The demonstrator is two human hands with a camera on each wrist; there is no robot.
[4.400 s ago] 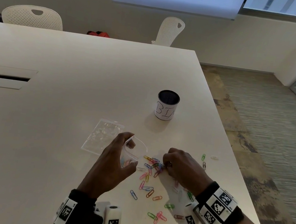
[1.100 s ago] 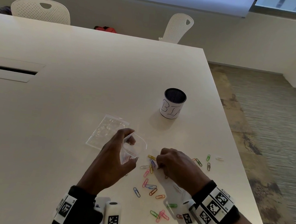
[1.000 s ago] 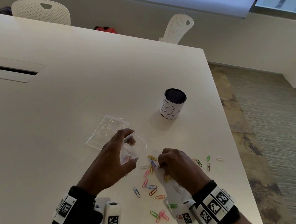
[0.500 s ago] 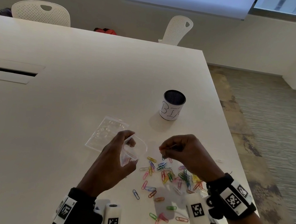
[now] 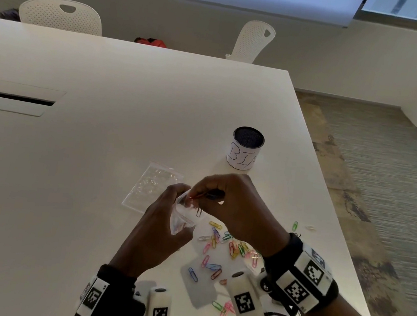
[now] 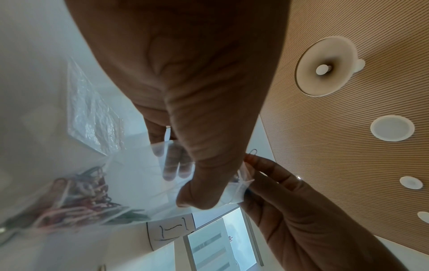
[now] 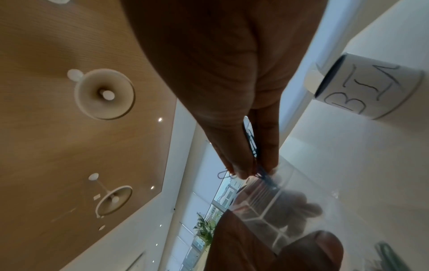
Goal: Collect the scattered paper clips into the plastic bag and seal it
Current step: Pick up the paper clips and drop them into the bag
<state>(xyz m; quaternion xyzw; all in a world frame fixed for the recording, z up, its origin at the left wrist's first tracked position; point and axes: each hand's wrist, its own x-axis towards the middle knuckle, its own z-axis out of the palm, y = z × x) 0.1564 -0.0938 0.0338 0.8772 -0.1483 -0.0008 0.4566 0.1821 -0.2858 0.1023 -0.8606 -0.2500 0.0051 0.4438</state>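
- Since half a second ago the right hand (image 5: 235, 209) has carried its pinch of clips leftward and now hangs at the mouth of the plastic bag (image 5: 180, 220), where earlier it was well clear of it, above the scatter.
- On the tabletop (image 5: 98, 143) many paper clips (image 5: 232, 248) are still loose near the front right edge, so I judge the collecting step is only partly done and sealing is far off.
- Beyond the hands stand a cup marked BIN (image 5: 246, 149) and a flat spare bag (image 5: 153, 187).
- Left hand (image 5: 157, 233) grips the plastic bag upright off the tabletop, thumb and fingers (image 6: 176, 165) holding its mouth apart; the film is clear and limp, with a coloured tangle of clips (image 6: 81, 198) already at the bottom.
- Right hand fingertips (image 7: 241, 168) pinch a small bunch of clips, some dangling, one poking out sideways.
- Next move calls for releasing inside the rim, not over it; a snagged clip may fall outside.
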